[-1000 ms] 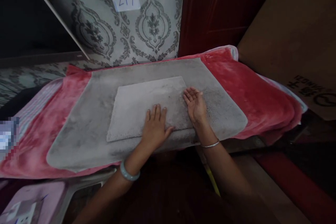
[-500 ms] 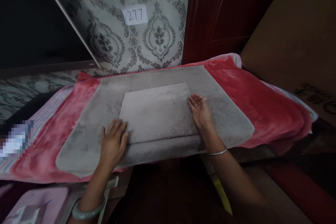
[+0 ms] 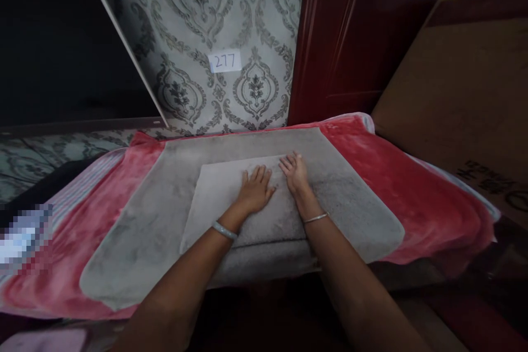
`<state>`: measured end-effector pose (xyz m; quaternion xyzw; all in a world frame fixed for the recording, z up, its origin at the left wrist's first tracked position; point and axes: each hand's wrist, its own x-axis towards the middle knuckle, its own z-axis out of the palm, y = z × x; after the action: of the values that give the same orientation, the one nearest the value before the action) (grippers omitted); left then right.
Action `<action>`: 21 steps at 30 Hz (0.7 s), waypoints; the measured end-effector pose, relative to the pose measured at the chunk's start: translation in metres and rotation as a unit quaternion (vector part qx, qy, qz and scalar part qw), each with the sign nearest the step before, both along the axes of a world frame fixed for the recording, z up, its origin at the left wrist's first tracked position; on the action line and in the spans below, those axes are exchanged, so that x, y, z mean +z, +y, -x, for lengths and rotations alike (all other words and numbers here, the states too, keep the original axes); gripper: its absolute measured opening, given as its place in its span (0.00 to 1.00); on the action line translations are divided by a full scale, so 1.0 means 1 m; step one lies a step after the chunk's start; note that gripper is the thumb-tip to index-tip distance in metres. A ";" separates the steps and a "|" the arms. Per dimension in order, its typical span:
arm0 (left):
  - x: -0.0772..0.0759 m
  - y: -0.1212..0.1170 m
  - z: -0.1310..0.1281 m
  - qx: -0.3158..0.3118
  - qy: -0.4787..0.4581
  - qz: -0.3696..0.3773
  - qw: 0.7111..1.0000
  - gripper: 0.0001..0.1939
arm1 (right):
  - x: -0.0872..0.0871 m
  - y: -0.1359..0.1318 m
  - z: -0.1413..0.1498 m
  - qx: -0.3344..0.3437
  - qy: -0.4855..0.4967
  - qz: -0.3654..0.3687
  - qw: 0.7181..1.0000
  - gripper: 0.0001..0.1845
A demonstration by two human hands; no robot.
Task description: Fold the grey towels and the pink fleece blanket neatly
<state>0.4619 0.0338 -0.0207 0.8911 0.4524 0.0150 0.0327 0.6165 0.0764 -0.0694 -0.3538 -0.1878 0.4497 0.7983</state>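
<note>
A light grey folded plush cloth (image 3: 218, 198) lies on a larger grey plush mat (image 3: 152, 220). My left hand (image 3: 254, 191) rests palm down on the upper middle of the folded cloth, fingers spread. At the cloth's far right corner is my right hand (image 3: 295, 173), its palm turned to the left and fingers stretched out. Neither hand grips anything. The right edge of the folded cloth is partly hidden behind my right hand and forearm.
A red blanket (image 3: 371, 176) lies under the mat. Behind stand a patterned wall with a paper marked 277 (image 3: 225, 60) and a dark red door (image 3: 342, 38). A dark screen (image 3: 74, 44) is at left, a large cardboard box (image 3: 462, 82) at right.
My left hand has moved from the cloth's lower left side onto its upper middle. My right hand has shifted towards the far right corner. The view has tilted up a little.
</note>
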 end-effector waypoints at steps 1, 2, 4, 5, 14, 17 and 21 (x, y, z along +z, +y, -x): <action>-0.006 -0.002 0.001 0.000 0.001 -0.008 1.000 0.32 | -0.006 -0.001 -0.002 -0.002 0.002 -0.007 1.000 0.17; -0.009 -0.003 0.002 -0.001 0.000 -0.013 1.000 0.32 | -0.011 -0.002 -0.004 -0.001 0.002 -0.013 1.000 0.16; -0.012 0.000 0.009 -0.004 0.000 -0.011 1.000 0.33 | -0.014 -0.003 -0.007 0.003 -0.001 -0.022 1.000 0.15; -0.010 0.004 0.014 0.002 0.001 -0.010 1.000 0.33 | -0.015 -0.003 -0.008 0.005 -0.003 -0.022 1.000 0.15; 0.001 0.057 0.126 0.235 -0.008 0.010 0.972 0.34 | -0.011 -0.007 -0.007 0.008 -0.011 -0.012 1.000 0.15; -0.007 0.055 0.146 0.267 -0.031 0.011 0.963 0.33 | -0.010 -0.008 -0.006 0.008 -0.007 -0.011 1.000 0.16; -0.005 0.056 0.150 0.273 -0.009 0.005 0.962 0.33 | -0.013 -0.006 -0.008 0.011 -0.011 -0.015 1.000 0.17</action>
<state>0.3116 0.0899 -0.0257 0.7332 0.6784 0.0291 0.0354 0.6241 0.0700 -0.0823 -0.3448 -0.2071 0.4519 0.7962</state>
